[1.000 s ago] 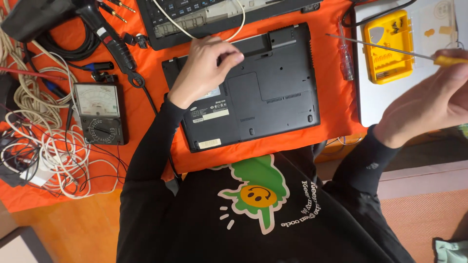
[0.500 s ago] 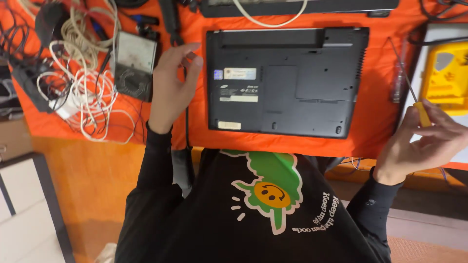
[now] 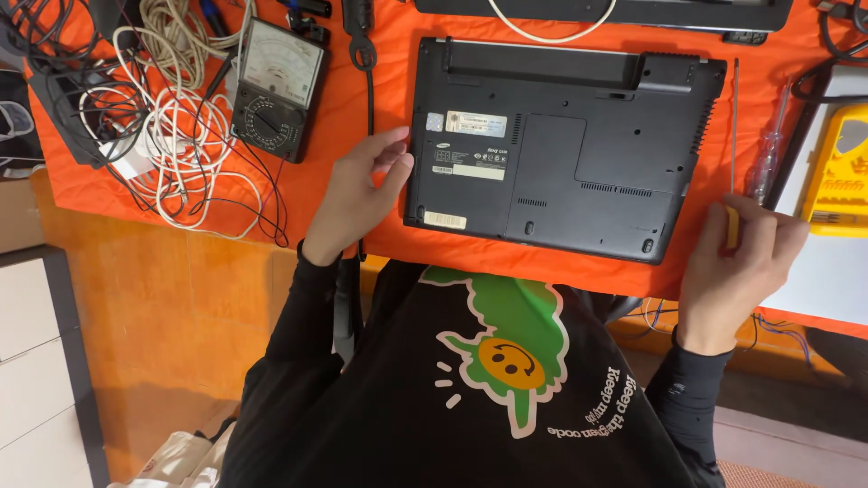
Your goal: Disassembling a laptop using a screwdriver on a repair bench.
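Black laptop [image 3: 561,149] on an orange surface [image 3: 362,163]; yellow-handled screwdriver [image 3: 732,172]; white cables [image 3: 172,136] at the left edge; yellow case [image 3: 839,176] at the right edge.

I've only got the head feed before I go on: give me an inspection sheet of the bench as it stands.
Surface: orange cloth over a wooden bench.
Job's things: black laptop lying bottom-up; yellow-handled screwdriver, its thin shaft pointing away from the person.
Clutter: analog multimeter; clear-handled screwdriver; yellow tool case.
Hands: left hand at the laptop's left edge; right hand holds the screwdriver to the right of the laptop.
Cables: tangle of white and black cables at left; white cable at top.
Surroundings: white drawers at lower left.
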